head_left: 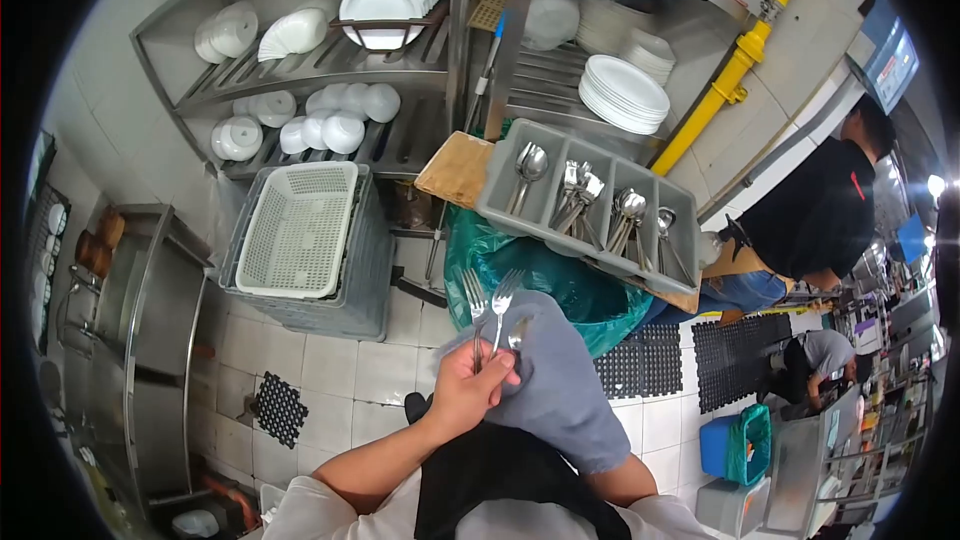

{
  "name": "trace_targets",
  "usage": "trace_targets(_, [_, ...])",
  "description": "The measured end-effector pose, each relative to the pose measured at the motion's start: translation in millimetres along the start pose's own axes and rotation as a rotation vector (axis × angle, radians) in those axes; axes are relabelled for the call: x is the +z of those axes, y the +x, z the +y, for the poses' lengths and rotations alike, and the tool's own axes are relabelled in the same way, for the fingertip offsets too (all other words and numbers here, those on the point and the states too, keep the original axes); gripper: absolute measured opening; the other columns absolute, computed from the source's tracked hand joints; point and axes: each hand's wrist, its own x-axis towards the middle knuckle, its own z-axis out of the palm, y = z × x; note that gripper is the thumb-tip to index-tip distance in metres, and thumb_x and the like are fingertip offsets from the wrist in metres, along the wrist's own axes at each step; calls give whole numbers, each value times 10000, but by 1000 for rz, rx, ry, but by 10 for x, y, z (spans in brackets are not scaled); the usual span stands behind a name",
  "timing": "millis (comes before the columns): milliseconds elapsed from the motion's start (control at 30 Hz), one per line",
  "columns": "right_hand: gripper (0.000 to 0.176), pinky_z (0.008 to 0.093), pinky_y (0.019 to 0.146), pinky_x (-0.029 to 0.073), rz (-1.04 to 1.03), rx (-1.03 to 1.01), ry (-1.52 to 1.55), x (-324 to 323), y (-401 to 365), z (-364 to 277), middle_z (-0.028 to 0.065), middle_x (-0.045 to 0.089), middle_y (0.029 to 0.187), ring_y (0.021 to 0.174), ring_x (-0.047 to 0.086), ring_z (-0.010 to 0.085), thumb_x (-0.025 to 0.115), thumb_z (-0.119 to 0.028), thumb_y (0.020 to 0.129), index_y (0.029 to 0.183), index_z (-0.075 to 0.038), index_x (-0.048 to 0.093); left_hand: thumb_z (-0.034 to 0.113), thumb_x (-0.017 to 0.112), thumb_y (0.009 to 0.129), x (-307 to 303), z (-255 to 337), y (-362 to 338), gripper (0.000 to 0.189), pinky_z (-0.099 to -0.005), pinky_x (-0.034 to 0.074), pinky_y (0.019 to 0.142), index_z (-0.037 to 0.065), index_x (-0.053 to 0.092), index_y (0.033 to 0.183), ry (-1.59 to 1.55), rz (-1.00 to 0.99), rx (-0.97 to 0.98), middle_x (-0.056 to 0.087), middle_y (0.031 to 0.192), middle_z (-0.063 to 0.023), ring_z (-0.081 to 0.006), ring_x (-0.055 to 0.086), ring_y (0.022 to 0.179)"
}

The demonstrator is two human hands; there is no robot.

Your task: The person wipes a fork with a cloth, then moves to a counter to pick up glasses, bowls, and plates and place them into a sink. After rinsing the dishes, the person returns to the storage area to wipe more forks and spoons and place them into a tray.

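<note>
My left hand (472,385) is closed around the handles of two forks (490,302), their tines pointing up and away from me. A grey cloth (570,380) covers my right hand, whose fingers are hidden; only the forearm (622,481) shows below it. The cloth is held up beside the forks. The shiny bowl of a spoon (518,332) shows against the cloth, close to my left fingertips; its handle is hidden. Beyond my hands stands a grey cutlery tray (528,229), with spoons (530,165) and forks (580,195) sorted in its compartments.
A green bag (480,250) hangs below the tray. White baskets (295,230) are stacked on the left, near a steel sink (150,310). Racks hold plates (622,92) and bowls (335,130). A person in black (815,200) stands at right; another (828,355) bends farther off.
</note>
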Motion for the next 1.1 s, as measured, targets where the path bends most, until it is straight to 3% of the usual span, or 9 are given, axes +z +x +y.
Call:
trace_targets(67, [398, 385, 835, 460, -6, -198, -29, -27, 14, 46, 143, 571, 915, 827, 586, 337, 704, -121, 637, 995, -24, 559, 187, 548, 933, 4, 35, 14, 190, -207, 338, 390, 1, 556, 892, -59, -52, -65, 631, 725, -81, -48, 427, 442])
trace_targets(200, [393, 365, 848, 459, 31, -96, 86, -169, 20, 0, 108, 594, 852, 770, 601, 317, 715, -93, 624, 978, -24, 558, 212, 535, 943, -41, 95, -13, 200, -224, 292, 382, 24, 577, 889, -369, -219, -401, 525, 612, -40, -74, 377, 421])
trace_targets(267, [307, 338, 845, 469, 296, 127, 88, -119, 40, -12, 67, 615, 816, 720, 621, 275, 703, -69, 659, 933, -42, 565, 221, 547, 939, 9, 97, -50, 197, -217, 289, 382, 33, 578, 891, -348, -214, -399, 478, 597, -15, -66, 366, 425])
trace_targets(500, [406, 380, 891, 437, 69, -108, -233, -11, 63, 249, 163, 590, 913, 864, 614, 276, 712, -178, 668, 979, 27, 551, 195, 559, 931, 116, 138, 10, 165, -209, 321, 398, 35, 582, 895, -72, 19, -69, 526, 622, -4, -41, 402, 445])
trace_targets(600, [404, 410, 780, 484, 67, 166, -246, 65, 35, 201, 184, 588, 902, 771, 623, 316, 668, -189, 700, 1026, 12, 539, 181, 565, 926, 177, 116, 0, 152, -199, 328, 414, 35, 588, 889, 76, 37, 31, 546, 625, 7, -27, 410, 460])
trace_targets(700, [373, 408, 684, 503, 411, -33, -124, -6, 108, 139, 152, 602, 807, 650, 619, 325, 633, -162, 723, 1030, 9, 511, 178, 580, 916, 186, 145, -16, 146, -191, 329, 433, 37, 593, 881, 158, -13, 18, 554, 623, 18, -17, 419, 482])
trace_targets(867, [431, 321, 547, 497, 56, 617, -92, -336, 329, -181, 81, 586, 850, 703, 624, 218, 624, -109, 772, 1142, 48, 467, 173, 593, 906, 151, 222, -28, 142, -198, 338, 451, 33, 593, 881, 247, -50, 75, 558, 623, 21, -17, 443, 514])
trace_targets(933, [383, 326, 556, 496, 99, 532, -180, -342, 293, -33, 79, 569, 854, 707, 621, 218, 642, -123, 753, 1071, 28, 491, 186, 573, 912, 131, 316, -51, 195, -234, 427, 524, -8, 588, 896, 376, -81, 42, 565, 625, -13, -53, 524, 576])
trace_targets(1100, [269, 348, 587, 484, 213, 102, -511, -293, 137, 245, 90, 510, 878, 738, 598, 234, 732, -203, 639, 807, -75, 566, 186, 574, 912, 95, 194, -69, 187, -222, 398, 510, 2, 598, 890, 370, -46, 83, 576, 635, -8, -43, 498, 560])
